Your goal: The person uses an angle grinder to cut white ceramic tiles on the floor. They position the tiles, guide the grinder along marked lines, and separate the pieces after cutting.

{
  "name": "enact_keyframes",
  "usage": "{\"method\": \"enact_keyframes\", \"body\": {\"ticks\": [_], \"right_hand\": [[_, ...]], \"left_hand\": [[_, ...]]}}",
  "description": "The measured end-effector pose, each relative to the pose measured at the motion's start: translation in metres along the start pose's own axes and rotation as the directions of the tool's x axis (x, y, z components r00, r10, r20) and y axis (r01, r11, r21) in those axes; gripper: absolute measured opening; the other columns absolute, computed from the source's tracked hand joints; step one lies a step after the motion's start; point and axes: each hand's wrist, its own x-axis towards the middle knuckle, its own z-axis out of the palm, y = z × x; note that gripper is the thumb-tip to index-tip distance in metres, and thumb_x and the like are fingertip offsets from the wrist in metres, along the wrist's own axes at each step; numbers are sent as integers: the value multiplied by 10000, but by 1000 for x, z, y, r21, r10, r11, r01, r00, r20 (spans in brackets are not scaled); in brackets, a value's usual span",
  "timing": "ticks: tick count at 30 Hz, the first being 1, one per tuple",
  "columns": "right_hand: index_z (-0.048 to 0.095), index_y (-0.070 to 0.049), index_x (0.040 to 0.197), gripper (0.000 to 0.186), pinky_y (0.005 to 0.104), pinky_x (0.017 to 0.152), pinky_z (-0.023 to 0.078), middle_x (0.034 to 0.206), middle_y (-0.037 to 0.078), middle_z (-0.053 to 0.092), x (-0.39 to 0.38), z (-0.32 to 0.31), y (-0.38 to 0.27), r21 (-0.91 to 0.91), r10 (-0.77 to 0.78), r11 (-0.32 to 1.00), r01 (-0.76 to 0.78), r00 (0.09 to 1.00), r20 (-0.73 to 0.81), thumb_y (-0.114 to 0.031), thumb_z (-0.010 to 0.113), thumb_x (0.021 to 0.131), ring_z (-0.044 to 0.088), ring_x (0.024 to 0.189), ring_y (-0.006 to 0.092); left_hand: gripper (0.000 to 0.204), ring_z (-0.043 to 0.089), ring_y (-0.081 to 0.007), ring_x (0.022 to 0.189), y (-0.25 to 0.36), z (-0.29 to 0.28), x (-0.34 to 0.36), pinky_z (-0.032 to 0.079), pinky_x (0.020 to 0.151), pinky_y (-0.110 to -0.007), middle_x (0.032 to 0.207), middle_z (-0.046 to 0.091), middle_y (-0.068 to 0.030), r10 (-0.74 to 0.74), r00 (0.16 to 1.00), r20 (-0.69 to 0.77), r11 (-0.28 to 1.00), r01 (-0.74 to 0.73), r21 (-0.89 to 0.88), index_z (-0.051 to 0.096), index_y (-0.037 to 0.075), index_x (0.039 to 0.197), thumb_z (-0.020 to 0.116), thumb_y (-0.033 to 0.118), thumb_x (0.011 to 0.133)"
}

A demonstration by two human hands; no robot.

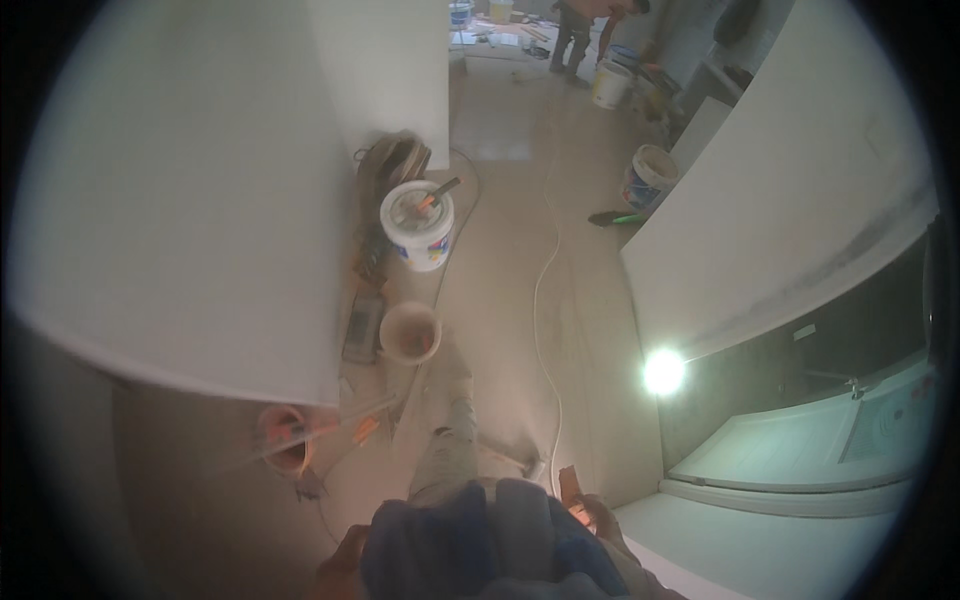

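Note:
My right hand [603, 522] is at my right side, low in the picture, with its fingers closed around a brown, flat-ended tool [570, 484]. An orange patch shows by the fingers; the tool's kind is not clear. At my left side my left hand [345, 562] hangs low, partly hidden by my blue-and-grey clothing [480, 540]. Its fingers cannot be made out, nor whether it holds anything. One of my legs [447, 455] reaches forward over the dusty floor.
Ahead on the left stand a lidded white bucket [418, 245], an open bucket [410, 333] and an orange bucket [285, 440]. A pale cable [540, 320] runs along the floor [500, 270]. A bright lamp [664, 371] shines at right. Far ahead a person [575, 40] bends by a bucket [610, 86].

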Motion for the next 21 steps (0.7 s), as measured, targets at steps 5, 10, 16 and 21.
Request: {"method": "enact_keyframes", "body": {"ticks": [5, 10, 16, 21], "right_hand": [[665, -30, 1240, 604, 431, 871, 526, 1181, 182, 677, 20, -31, -114, 58, 45, 997, -43, 999, -27, -447, 730, 808, 660, 1057, 322], [669, -32, 1233, 599, 432, 862, 529, 1174, 181, 680, 51, -58, -226, 117, 30, 993, -28, 999, -19, -455, 722, 812, 664, 1043, 323], [673, -34, 1224, 593, 434, 851, 533, 1165, 181, 683, 136, -104, -359, 95, 49, 994, -47, 999, -18, -464, 713, 818, 670, 1026, 324], [677, -36, 1217, 588, 435, 842, 536, 1157, 181, 685, 199, -171, -503, 55, 27, 998, -28, 999, 18, -472, 705, 823, 674, 1012, 324]], "left_hand": [[276, 620, -235, 895, 245, -13, 63, 494, 802, -400, 968, 646, -82, 211, 978, -6, 973, -209, 98, 669, 48, 1105, 599, 286, 984], [363, 682, -318, 932, 604, -21, 31, 508, 843, -448, 991, 707, -215, 893, 240, 381, -178, -589, 788, 681, -12, 1121, 593, 283, 929], [471, 648, -367, 1033, 840, 42, 37, 488, 916, -458, 1096, 686, -224, 959, 151, 240, 1, -849, 528, 648, -10, 1185, 600, 383, 930], [259, 599, -310, 1179, 849, 23, 149, 476, 949, -463, 1217, 649, -155, 739, 620, 263, 285, -642, 712, 682, 93, 1136, 607, 205, 915]]}}
